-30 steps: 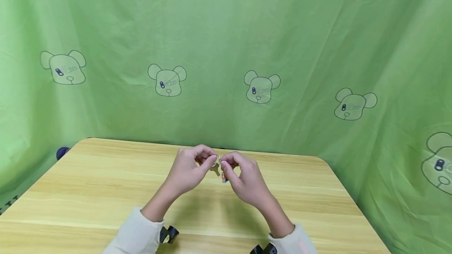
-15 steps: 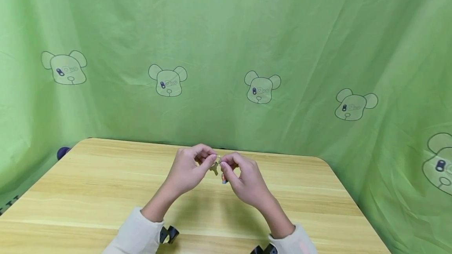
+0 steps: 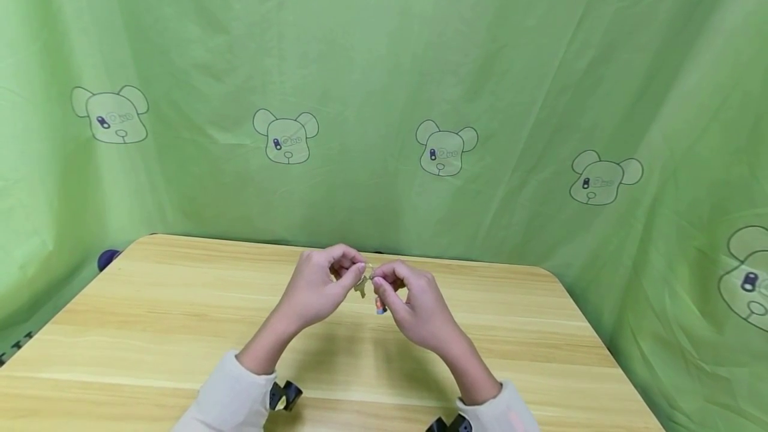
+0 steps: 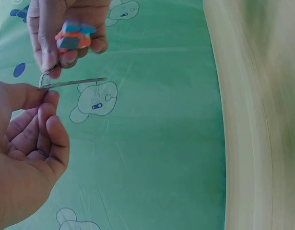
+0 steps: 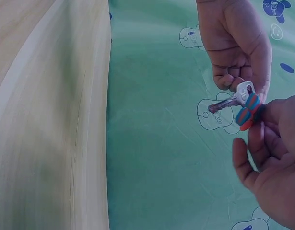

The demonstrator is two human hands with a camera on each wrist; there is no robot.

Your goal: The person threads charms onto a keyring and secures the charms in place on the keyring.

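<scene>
In the head view my left hand [image 3: 319, 289] and right hand [image 3: 420, 302] meet above the table, fingertips a small gap apart. Between them shows a thin metal key ring [image 4: 42, 77]. Left thumb and forefinger pinch the ring close to the head of a metal key [image 5: 229, 102]; exactly where they grip is partly hidden. The key [image 3: 361, 287] hangs below those fingertips. My right thumb and forefinger pinch the keychain's small link. Its orange and blue charm [image 4: 74, 37] dangles beneath the right fingers. The charm's shape is too small to tell.
A light wood table [image 3: 180, 325] lies under both hands. Green cloth [image 3: 360, 52] printed with bear heads hangs behind and beside it. Black wrist cameras [image 3: 285, 395] sit at the pale sleeves [image 3: 231, 395].
The left fingertips and the key have shifted slightly left. The right fingertips have edged slightly left and down, and the charm shows a little lower. Both hands keep their pinch.
</scene>
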